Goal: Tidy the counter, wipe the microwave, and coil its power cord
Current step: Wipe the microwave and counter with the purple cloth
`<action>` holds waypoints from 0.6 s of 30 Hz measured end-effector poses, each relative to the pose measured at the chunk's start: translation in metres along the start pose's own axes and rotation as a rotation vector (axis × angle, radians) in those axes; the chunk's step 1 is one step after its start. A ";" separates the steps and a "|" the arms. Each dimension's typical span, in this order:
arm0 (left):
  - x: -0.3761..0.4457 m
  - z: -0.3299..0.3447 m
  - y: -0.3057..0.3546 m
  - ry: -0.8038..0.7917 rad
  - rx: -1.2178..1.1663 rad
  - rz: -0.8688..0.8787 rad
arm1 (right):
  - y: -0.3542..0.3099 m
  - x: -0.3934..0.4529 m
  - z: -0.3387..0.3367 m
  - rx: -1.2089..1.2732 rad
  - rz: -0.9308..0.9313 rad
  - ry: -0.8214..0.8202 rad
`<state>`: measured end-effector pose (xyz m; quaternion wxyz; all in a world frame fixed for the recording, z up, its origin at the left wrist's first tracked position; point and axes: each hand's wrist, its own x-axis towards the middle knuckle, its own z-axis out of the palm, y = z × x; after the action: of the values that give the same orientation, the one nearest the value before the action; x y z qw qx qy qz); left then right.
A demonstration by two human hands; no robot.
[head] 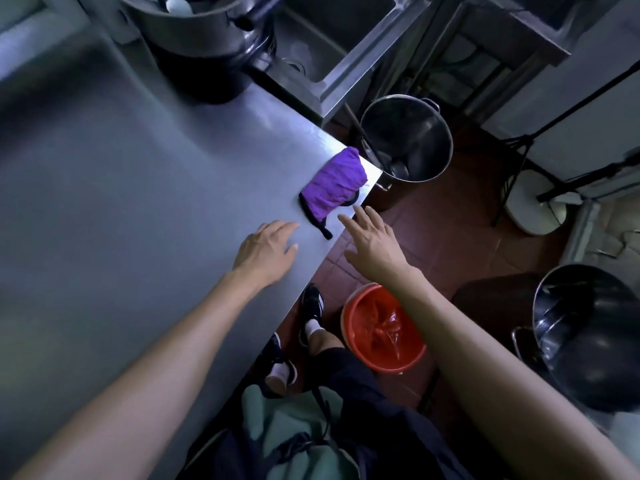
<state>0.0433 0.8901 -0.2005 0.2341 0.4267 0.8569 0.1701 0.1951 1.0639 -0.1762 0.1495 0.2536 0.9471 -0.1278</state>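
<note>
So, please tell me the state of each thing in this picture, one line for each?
Purple cloth: bunched up, on the counter corner.
Left hand: open, beside the cloth.
Right hand: open, beyond the counter edge.
Red bucket: upright on the floor, plastic lined.
Steel pot: upright, uncovered.

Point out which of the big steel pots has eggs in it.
The steel pot on the counter, at the top of the view, shows pale eggs at its rim. The two floor pots show only dark interiors.
</note>
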 end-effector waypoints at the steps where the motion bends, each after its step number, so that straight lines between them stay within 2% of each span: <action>1: 0.009 0.000 0.001 0.014 -0.007 -0.009 | 0.005 0.012 -0.002 -0.005 -0.012 -0.002; 10: 0.102 -0.005 0.028 0.071 -0.080 -0.165 | 0.054 0.121 -0.027 0.014 -0.115 0.011; 15: 0.137 0.010 0.045 0.011 -0.108 -0.262 | 0.071 0.166 -0.027 0.012 -0.198 -0.112; 18: 0.142 0.019 0.055 -0.038 -0.018 -0.283 | 0.072 0.175 -0.022 0.021 -0.232 -0.162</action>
<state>0.0146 1.0390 -0.2263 0.2758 0.3026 0.9024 0.1347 0.0830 1.2085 -0.2283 0.2071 0.1331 0.9534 -0.1742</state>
